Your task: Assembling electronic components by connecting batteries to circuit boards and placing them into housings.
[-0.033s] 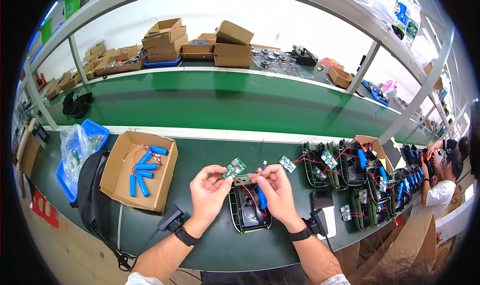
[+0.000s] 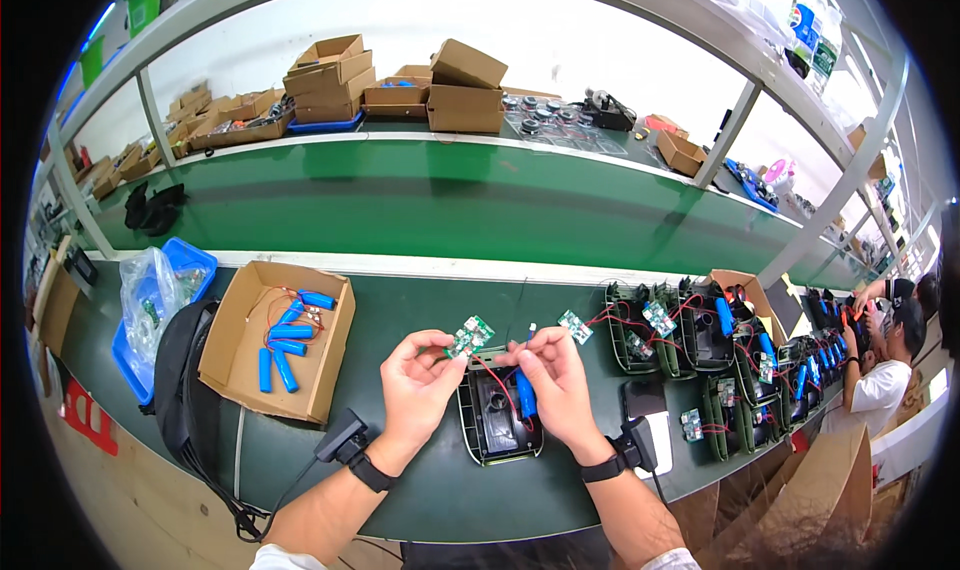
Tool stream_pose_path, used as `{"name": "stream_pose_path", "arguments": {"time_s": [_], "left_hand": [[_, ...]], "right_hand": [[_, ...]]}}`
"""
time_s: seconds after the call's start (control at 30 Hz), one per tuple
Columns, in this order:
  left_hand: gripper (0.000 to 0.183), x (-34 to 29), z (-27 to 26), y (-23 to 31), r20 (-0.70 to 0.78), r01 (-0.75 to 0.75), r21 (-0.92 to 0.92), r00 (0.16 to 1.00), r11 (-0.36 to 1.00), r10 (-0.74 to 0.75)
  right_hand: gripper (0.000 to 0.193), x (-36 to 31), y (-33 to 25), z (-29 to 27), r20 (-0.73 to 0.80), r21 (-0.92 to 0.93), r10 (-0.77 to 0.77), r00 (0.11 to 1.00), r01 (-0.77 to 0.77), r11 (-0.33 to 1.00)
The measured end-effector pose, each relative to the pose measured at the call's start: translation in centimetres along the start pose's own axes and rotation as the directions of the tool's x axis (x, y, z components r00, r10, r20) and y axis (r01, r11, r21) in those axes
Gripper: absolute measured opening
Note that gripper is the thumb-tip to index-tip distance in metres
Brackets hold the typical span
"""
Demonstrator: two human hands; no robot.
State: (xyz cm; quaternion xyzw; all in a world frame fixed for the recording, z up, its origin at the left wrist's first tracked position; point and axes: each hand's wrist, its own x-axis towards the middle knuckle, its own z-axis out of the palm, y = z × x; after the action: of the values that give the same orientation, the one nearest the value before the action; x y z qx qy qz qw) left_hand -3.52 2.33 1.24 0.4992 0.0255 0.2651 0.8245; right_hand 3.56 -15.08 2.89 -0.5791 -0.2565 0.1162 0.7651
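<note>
My left hand [image 2: 422, 380] pinches a small green circuit board [image 2: 472, 336] by its lower left edge. From the board a red wire runs down toward an open black-and-green housing [image 2: 497, 420] on the bench. My right hand [image 2: 552, 380], thumb and fingers closed together, grips a thin wire lead with a white tip [image 2: 532, 328] poking up past the fingertips. Just below those fingers, a blue cylindrical battery [image 2: 526, 394] rests at the right side of the housing. Both hands are over the housing's upper end, and the exact grip on the lead is partly hidden.
Left stands a cardboard box [image 2: 330, 370] of blue batteries, beside a black bag [image 2: 185, 400] and a blue tray [image 2: 130, 360]. Several wired housings [image 2: 708, 340] and a phone [image 2: 655, 440] lie right. Beyond is a green conveyor belt [image 2: 420, 200]; a person [image 2: 880, 370] works far right.
</note>
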Motion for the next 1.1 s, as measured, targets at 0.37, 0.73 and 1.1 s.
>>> {"name": "stream_pose_path", "arguments": {"time_s": [0.37,0.73,1.1], "left_hand": [[0.027,-0.1,-0.1,0.0,0.174,0.070,-0.086,0.983,0.994,-0.054],[0.028,-0.3,-0.1,-0.2,0.213,0.153,-0.046,0.967,0.987,-0.140],[0.031,-0.6,0.3,0.2,0.249,0.080,0.100,0.963,0.992,-0.103]], "right_hand": [[0.014,-1.5,-0.7,0.3,-0.003,-0.182,0.122,0.992,-0.121,0.976],[0.009,-1.9,-0.5,0.8,-0.011,-0.407,-0.018,1.000,0.012,0.913],[0.009,-1.8,-1.1,1.0,-0.046,-0.540,-0.117,0.992,0.074,0.839]]}}
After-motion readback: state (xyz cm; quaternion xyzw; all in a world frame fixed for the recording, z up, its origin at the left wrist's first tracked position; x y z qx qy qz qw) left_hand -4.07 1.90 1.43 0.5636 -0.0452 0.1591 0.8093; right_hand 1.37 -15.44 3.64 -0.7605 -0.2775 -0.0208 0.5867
